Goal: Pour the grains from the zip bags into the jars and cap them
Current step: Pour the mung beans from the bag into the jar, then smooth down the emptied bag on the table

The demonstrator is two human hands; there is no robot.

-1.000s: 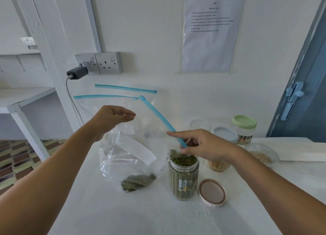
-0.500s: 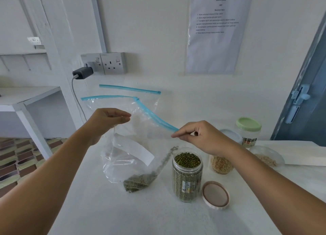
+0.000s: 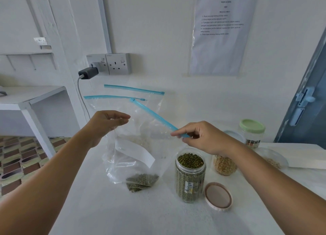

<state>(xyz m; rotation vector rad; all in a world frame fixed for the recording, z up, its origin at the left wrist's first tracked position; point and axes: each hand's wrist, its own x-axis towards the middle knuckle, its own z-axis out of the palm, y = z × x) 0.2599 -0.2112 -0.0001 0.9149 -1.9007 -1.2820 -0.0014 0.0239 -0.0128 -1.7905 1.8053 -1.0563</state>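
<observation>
1. A white table (image 3: 109, 213) fills the view; the person's two bare arms reach in from 6 o'clock.
2. The left hand (image 3: 105, 124) pinches one edge of a clear zip bag (image 3: 134, 146); fingers curled onto thumb.
3. The right hand (image 3: 202, 137) pinches the bag's blue zip strip (image 3: 155, 116) between thumb and forefinger; other fingers loosely curled.
4. The bag hangs between the hands, at 9 o'clock from the jar; green beans (image 3: 141, 181) sit in its bottom corner, touching the table.
5. An uncapped jar (image 3: 190, 180), full of green beans, stands below the right hand; its lid (image 3: 218, 196) lies at 4 o'clock, just beside it.
6. Other jars (image 3: 225, 166) stand behind, at 2 o'clock.
</observation>
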